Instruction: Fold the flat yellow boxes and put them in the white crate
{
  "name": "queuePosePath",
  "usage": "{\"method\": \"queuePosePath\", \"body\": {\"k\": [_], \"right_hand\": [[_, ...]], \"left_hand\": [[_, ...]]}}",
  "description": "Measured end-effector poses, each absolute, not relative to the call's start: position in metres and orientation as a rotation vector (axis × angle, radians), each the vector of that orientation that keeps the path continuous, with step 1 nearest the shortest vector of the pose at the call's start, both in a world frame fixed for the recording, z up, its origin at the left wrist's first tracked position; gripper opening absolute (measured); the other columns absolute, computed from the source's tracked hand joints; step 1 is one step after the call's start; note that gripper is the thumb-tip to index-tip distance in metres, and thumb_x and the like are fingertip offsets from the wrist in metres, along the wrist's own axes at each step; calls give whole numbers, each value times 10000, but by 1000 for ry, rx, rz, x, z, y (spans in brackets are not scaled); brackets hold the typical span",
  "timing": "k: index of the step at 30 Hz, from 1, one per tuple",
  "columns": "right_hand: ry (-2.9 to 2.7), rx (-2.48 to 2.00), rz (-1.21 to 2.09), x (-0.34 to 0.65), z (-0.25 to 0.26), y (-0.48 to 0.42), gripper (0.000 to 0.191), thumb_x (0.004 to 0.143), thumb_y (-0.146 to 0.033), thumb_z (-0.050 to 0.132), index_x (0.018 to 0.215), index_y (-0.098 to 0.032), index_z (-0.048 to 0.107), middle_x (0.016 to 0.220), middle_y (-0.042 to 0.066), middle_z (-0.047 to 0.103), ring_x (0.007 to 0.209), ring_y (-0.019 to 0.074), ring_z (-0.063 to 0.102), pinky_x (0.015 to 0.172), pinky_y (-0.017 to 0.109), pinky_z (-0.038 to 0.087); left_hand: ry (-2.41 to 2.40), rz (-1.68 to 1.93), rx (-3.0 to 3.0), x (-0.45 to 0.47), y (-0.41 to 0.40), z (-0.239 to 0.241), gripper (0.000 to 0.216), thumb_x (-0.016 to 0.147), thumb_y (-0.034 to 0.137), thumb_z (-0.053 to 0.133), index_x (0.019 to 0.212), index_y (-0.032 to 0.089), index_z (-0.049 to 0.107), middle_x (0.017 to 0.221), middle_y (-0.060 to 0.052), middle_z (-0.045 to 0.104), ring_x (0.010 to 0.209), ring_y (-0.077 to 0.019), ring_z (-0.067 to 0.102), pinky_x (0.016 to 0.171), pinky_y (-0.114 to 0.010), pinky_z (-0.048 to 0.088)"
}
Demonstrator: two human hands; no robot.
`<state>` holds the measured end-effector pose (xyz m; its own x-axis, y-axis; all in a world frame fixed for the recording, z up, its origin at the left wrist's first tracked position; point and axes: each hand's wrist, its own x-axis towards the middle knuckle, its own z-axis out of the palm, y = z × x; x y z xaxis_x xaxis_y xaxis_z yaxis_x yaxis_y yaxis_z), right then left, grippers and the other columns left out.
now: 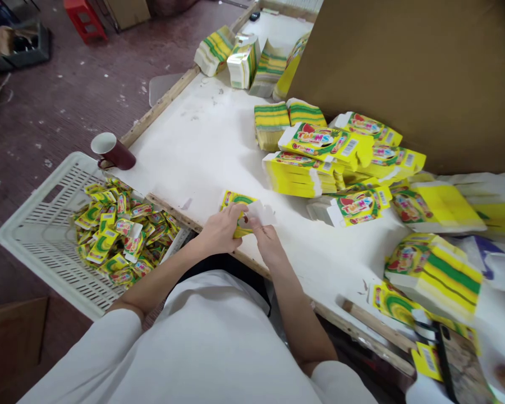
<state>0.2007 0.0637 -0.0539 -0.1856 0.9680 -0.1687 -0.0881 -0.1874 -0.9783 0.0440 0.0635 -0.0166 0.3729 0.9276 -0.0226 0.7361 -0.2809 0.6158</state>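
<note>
Close to the table's front edge, a yellow and green printed carton [238,200] is held between my two hands. My left hand [224,229] wraps its fingers over the carton's left and near side. At its right end, where white flaps [264,213] stick out, my right hand [267,240] pinches with the thumb. The fingers of the right hand are partly hidden under the white part. To the right lie stacks of flat, unfolded cartons [303,175] in the same print, with one loose carton [357,206] at the near side.
A white plastic basket [46,210] full of small cartons [126,235] stands at the left of the table [193,146]. A maroon mug [116,154] sits on the left edge. Brown cardboard [412,78] rises behind the stacks. A phone [463,359] lies at lower right.
</note>
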Motion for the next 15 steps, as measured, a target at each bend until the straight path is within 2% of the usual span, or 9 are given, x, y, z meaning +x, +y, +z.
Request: {"method": "queuePosePath", "body": {"k": [2, 4, 7, 10, 13, 15], "right_hand": [[-1323, -1139, 1439, 203, -52, 61, 614, 886, -662, 543, 1329, -242, 598, 1231, 93, 707, 1229, 284, 614, 1125, 519, 423], [-1495, -1112, 1358, 202, -48, 55, 676, 918, -578, 549, 1498, -260, 411, 1452, 105, 565, 1374, 278, 501, 1175, 525, 361], [-1649, -1123, 1247, 198, -46, 49, 753, 930, -399, 577, 1583, -292, 217, 1613, 80, 365, 1496, 264, 337, 1208, 519, 309], [-1619, -1142, 1168, 197, -49, 51, 691, 954, -329, 522, 1582, -304, 234, 1609, 61, 377, 1478, 248, 378, 1202, 489, 333], [-1458, -1191, 1159, 202, -53, 57, 678, 968, -379, 512, 1582, -304, 234, 1575, 59, 436, 1416, 254, 474, 1147, 474, 421], [-1500, -1168, 1129, 206, -53, 58, 722, 959, -410, 542, 1589, -302, 206, 1602, 66, 390, 1429, 266, 456, 1132, 470, 443]], "left_hand": [[1404, 489, 2068, 43, 65, -21, 741, 646, 113, 624, 1330, 209, 354, 1240, -129, 576, 1088, -298, 637, 862, -411, 538], [1354, 504, 2062, 43, 68, -26, 760, 659, 124, 633, 1359, 199, 346, 1258, -141, 559, 1100, -304, 632, 871, -420, 543], [1274, 556, 2122, 45, 71, -32, 673, 676, 117, 641, 1309, 214, 430, 1338, -149, 500, 1184, -301, 589, 938, -425, 531], [1371, 692, 2126, 46, 69, -33, 648, 672, 112, 667, 1277, 196, 449, 1305, -161, 510, 1227, -314, 549, 991, -453, 501], [1551, 711, 2108, 41, 62, -26, 623, 696, 137, 675, 1275, 170, 449, 1240, -161, 555, 1179, -326, 569, 977, -487, 495], [1545, 701, 2110, 35, 58, -19, 561, 736, 188, 685, 1258, 181, 480, 1209, -141, 591, 1138, -303, 601, 957, -454, 509]]}}
